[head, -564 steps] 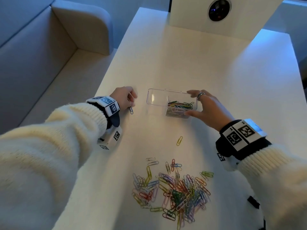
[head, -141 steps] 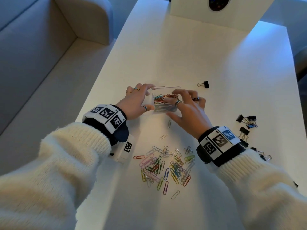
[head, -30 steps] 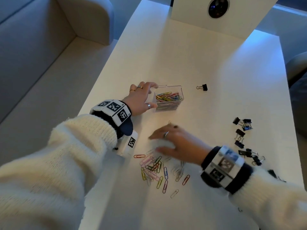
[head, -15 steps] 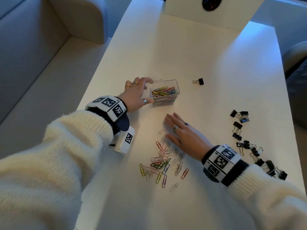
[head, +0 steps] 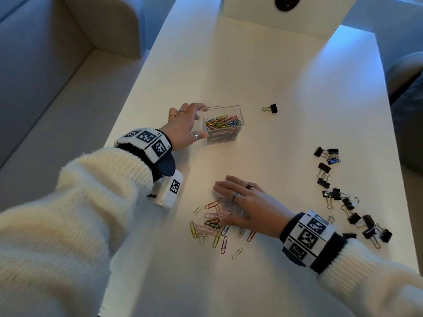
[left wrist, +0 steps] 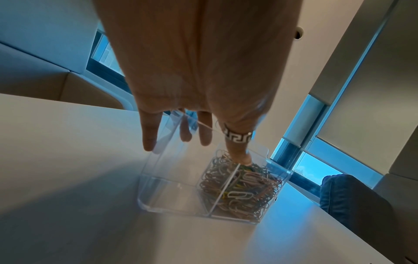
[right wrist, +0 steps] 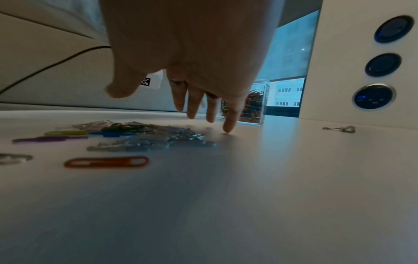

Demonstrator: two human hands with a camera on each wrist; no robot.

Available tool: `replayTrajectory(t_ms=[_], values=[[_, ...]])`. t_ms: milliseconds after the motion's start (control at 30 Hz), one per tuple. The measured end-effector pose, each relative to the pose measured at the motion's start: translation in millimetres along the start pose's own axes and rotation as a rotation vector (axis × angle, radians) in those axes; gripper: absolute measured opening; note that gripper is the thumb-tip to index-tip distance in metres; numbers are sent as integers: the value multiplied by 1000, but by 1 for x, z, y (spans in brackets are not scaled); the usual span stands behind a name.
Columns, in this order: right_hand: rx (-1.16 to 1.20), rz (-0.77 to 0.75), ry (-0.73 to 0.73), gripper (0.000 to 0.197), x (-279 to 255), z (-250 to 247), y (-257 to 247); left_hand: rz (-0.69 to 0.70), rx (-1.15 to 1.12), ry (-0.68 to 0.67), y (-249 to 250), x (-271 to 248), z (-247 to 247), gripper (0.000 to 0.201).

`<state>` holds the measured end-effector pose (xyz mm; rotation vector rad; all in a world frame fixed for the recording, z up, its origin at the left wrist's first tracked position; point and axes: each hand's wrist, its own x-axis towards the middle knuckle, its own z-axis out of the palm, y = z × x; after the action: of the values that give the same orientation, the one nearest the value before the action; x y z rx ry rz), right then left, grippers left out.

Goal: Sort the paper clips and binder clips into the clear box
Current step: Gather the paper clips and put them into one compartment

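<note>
A clear box (head: pixel 223 124) stands mid-table; its right compartment is full of coloured paper clips, its left one (left wrist: pixel 172 192) is bare. My left hand (head: pixel 185 126) grips the box's left end, thumb (left wrist: pixel 237 153) at the divider and fingers over the far wall. Nearer me, my right hand (head: pixel 238 200) lies flat with straight fingers on a loose pile of paper clips (head: pixel 210 225), fingertips (right wrist: pixel 227 128) touching the table. Several black binder clips (head: pixel 338 193) lie scattered at the right. One binder clip (head: pixel 271 108) lies alone to the right of the box.
A white panel (head: pixel 288 10) with round dark buttons (right wrist: pixel 382 64) stands at the table's far end. A grey sofa (head: pixel 45 65) runs along the table's left edge. A dark cushion (head: pixel 409 124) sits beyond the right edge.
My right hand went from reaching over the pile to lying flat on it, and has drawn back a little with clips under it. The left hand keeps its hold on the box.
</note>
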<state>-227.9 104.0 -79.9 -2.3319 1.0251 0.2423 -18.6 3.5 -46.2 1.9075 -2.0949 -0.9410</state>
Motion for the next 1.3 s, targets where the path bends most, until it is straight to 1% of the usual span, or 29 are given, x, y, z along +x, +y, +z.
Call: replayTrajectory(t_ms=[100, 167, 233, 400, 500, 667, 867, 1000, 1067, 1167, 1200, 1233, 1300], values=[[-37, 23, -35, 96, 6, 8, -6, 0, 3, -4, 1, -1, -1, 63], [-8, 11, -15, 95, 6, 15, -7, -1, 2, -4, 1, -1, 0, 63], [7, -2, -1, 85, 5, 21, -8, -3, -1, -1, 1, -1, 0, 63], [142, 29, 43, 47, 3, 29, -11, -5, -7, 0, 1, 0, 0, 63], [205, 16, 90, 32, 5, 31, -7, -3, -13, -2, -1, 0, 0, 63], [258, 21, 105, 24, 11, 28, -4, 5, -11, -5, -2, 0, 0, 64], [252, 68, 121, 24, 19, 13, 4, 17, -15, -7, -4, 2, 0, 64], [301, 151, 283, 17, 29, -25, 11, 21, -9, -10, -5, 4, 1, 64], [290, 177, 408, 16, 39, -51, 14, 24, -10, -9, -6, 4, 2, 64], [300, 127, 652, 15, 60, -90, 16, 24, -18, -3, -7, 5, 2, 64], [280, 113, 695, 15, 68, -98, 17, 20, -22, 0, -7, 5, 3, 64], [245, 113, 702, 16, 76, -104, 18, 18, -24, 5, -7, 5, 3, 64], [167, 131, 652, 20, 89, -107, 20, 24, -17, 7, -7, 5, 3, 64]])
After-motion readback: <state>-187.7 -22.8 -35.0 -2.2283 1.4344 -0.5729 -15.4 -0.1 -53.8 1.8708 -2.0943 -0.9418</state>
